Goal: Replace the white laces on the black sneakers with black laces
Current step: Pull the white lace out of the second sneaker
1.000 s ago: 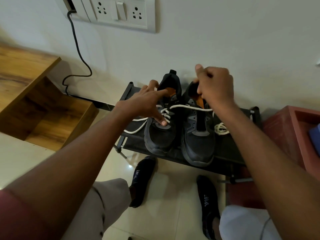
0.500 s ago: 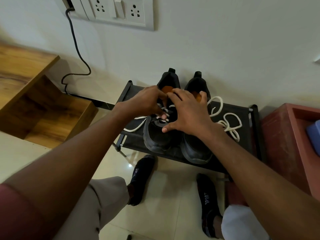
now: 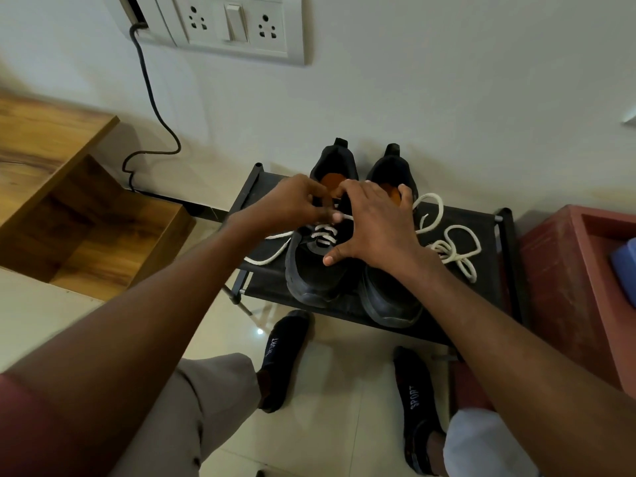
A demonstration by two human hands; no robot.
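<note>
Two black sneakers stand side by side on a black shoe rack [image 3: 488,228], toes toward me. The left sneaker [image 3: 309,273] still carries a white lace [image 3: 323,235] through its lower eyelets, with one end trailing off to the left. My left hand [image 3: 292,204] pinches that lace near the tongue. My right hand [image 3: 375,228] lies spread across both shoes, thumb on the left sneaker's vamp, fingers near the orange insoles. The right sneaker [image 3: 389,301] shows no lace. A loose white lace [image 3: 454,246] lies coiled on the rack to its right. No black laces are in view.
A red box [image 3: 564,280] stands right of the rack, a wooden shelf unit [image 3: 69,201] to the left. A black cable [image 3: 151,108] hangs from the wall socket panel [image 3: 237,25]. My feet in black socks [image 3: 282,356] rest on the tiled floor.
My right hand pulled the white lace out of the right sneaker, let it drop on the rack, and came down across the shoes. My left hand shifted up to the left sneaker's upper lacing.
</note>
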